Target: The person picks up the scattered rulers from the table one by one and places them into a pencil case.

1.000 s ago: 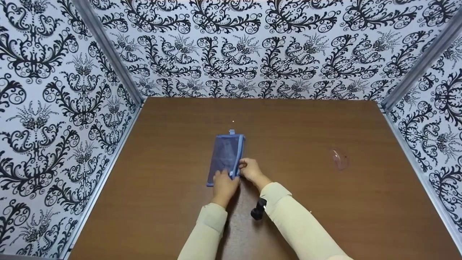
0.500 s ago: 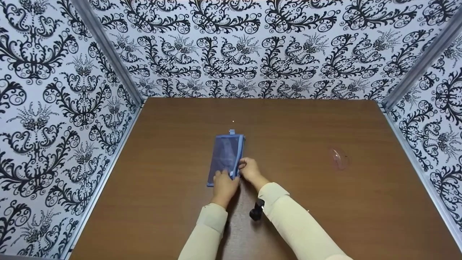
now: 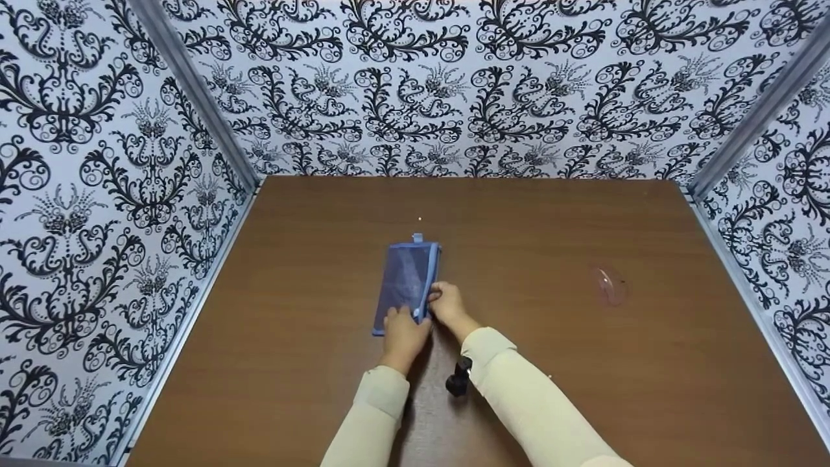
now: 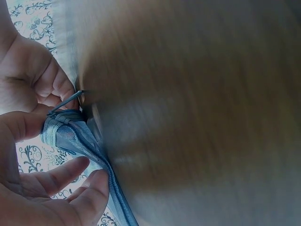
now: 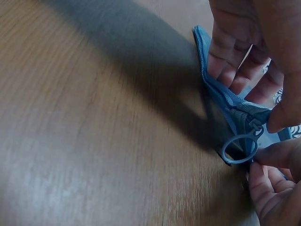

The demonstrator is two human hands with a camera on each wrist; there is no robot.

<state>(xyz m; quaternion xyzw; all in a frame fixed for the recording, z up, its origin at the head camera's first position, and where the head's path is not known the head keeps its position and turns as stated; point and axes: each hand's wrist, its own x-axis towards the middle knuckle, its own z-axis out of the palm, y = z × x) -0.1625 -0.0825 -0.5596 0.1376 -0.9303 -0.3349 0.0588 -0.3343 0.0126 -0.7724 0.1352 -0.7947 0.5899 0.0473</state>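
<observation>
A blue mesh zipper pouch [image 3: 405, 279] lies on the wooden table, its light blue zipper edge on the right side. My left hand [image 3: 405, 338] holds the pouch's near right corner, thumb on one side and fingers along the other. My right hand [image 3: 452, 308] pinches the pouch's zippered edge beside that corner. In the right wrist view the round zipper pull ring [image 5: 240, 148] hangs right by the right thumb and fingertips [image 5: 261, 183]. The left wrist view shows the bunched corner [image 4: 68, 134] standing up off the tabletop between both hands.
A clear, pinkish curved piece [image 3: 609, 287] lies on the wooden table [image 3: 519, 240] to the right. Small white specks dot the tabletop. Patterned walls [image 3: 415, 97] with metal corner posts enclose the back and sides. A black wrist camera [image 3: 458, 383] sits under the right forearm.
The right hand and forearm have shifted very slightly to the left. The left hand and the pouch look the same as before.
</observation>
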